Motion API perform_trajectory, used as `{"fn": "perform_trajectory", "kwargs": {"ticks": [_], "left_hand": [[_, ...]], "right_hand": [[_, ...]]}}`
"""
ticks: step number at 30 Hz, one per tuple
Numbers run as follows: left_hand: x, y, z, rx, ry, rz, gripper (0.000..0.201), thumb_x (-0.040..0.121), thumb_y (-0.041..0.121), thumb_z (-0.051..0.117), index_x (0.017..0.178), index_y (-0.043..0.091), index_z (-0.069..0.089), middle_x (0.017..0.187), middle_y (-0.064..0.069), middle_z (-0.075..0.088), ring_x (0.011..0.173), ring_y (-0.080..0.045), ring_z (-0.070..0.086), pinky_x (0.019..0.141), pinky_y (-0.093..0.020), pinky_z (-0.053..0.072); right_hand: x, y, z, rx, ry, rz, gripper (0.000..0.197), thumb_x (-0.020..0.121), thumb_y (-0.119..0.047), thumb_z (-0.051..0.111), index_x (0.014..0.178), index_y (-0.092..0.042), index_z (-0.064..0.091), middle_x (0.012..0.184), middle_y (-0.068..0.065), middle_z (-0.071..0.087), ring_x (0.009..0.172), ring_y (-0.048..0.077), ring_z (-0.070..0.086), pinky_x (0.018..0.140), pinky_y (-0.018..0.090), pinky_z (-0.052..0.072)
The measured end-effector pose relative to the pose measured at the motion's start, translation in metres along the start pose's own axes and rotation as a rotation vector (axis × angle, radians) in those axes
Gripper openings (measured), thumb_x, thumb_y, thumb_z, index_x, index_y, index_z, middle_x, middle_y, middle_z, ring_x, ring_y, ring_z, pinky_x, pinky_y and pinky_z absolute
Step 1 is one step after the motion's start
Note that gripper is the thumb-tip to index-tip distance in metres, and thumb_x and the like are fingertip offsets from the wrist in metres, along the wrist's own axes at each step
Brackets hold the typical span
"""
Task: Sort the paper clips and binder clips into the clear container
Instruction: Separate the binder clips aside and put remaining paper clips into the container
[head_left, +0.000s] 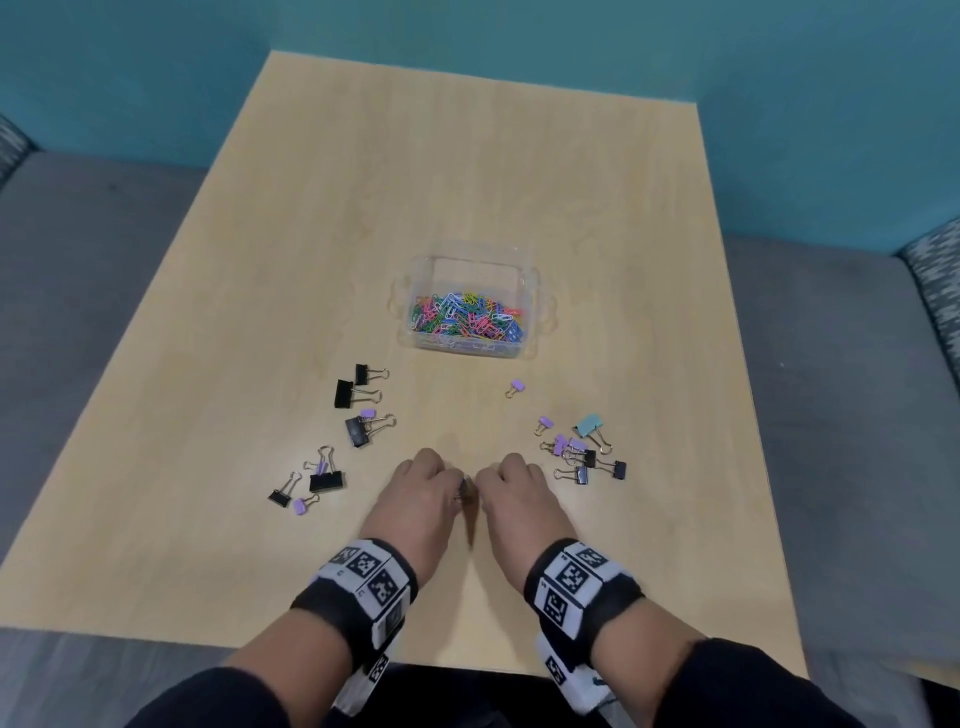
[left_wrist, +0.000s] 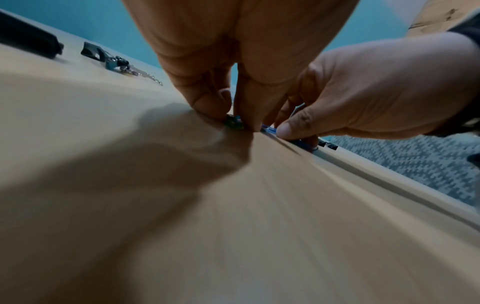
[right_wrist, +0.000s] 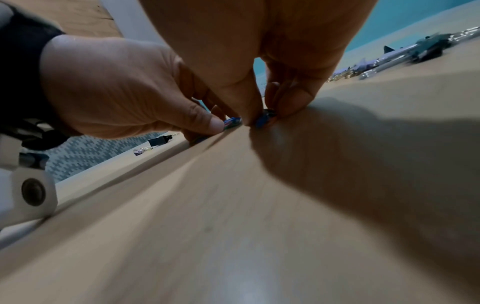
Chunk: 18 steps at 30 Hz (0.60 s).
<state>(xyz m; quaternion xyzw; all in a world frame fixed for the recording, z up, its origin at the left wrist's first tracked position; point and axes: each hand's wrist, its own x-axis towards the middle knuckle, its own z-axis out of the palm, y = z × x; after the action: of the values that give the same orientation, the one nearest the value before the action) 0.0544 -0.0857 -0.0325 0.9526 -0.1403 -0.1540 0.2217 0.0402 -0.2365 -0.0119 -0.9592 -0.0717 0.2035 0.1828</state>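
Observation:
A clear container (head_left: 531, 291) at mid-table holds a heap of coloured paper clips (head_left: 465, 317). Both hands sit side by side on the table near its front edge, fingers curled down. My left hand (head_left: 451, 486) pinches a few small coloured paper clips (left_wrist: 233, 121) against the tabletop between thumb and fingertip. My right hand (head_left: 488, 486) likewise pinches blue paper clips (right_wrist: 261, 121). Loose binder clips lie on both sides: black and purple ones (head_left: 358, 397) to the left, purple, black and a teal one (head_left: 591, 426) to the right.
A lone purple binder clip (head_left: 515, 387) lies between the hands and the container. More black binder clips (head_left: 324, 475) sit at the front left. The wooden table (head_left: 467, 156) is bordered by grey seating and a teal wall.

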Motion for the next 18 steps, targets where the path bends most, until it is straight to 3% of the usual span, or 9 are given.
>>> {"fn": "perform_trajectory", "kwargs": {"ticks": [6, 12, 18], "left_hand": [[0.004, -0.001, 0.002, 0.065, -0.019, -0.001, 0.02, 0.074, 0.002, 0.064, 0.076, 0.017, 0.05, 0.084, -0.001, 0.043, 0.065, -0.021, 0.043, 0.05, -0.035, 0.039], [0.008, 0.007, 0.0, 0.047, -0.03, -0.077, 0.016, 0.082, 0.004, 0.051, 0.081, 0.02, 0.049, 0.084, 0.003, 0.035, 0.074, -0.016, 0.036, 0.059, -0.027, 0.029], [0.011, 0.008, -0.002, 0.02, -0.032, -0.12, 0.025, 0.081, 0.005, 0.048, 0.072, 0.025, 0.036, 0.074, 0.007, 0.032, 0.073, -0.016, 0.035, 0.054, -0.026, 0.02]], "right_hand": [[-0.001, 0.0, -0.007, -0.025, -0.013, -0.026, 0.042, 0.071, 0.012, 0.039, 0.102, -0.014, 0.049, 0.108, 0.009, 0.043, 0.093, 0.026, 0.039, 0.066, 0.032, 0.027], [0.005, 0.003, -0.004, -0.073, -0.044, -0.058, 0.042, 0.073, 0.008, 0.043, 0.108, -0.013, 0.051, 0.107, 0.01, 0.045, 0.094, 0.028, 0.041, 0.07, 0.032, 0.032], [0.013, 0.001, -0.016, 0.055, -0.075, 0.069, 0.024, 0.077, 0.004, 0.038, 0.082, -0.019, 0.036, 0.09, 0.002, 0.036, 0.079, 0.022, 0.036, 0.065, 0.029, 0.027]]}}
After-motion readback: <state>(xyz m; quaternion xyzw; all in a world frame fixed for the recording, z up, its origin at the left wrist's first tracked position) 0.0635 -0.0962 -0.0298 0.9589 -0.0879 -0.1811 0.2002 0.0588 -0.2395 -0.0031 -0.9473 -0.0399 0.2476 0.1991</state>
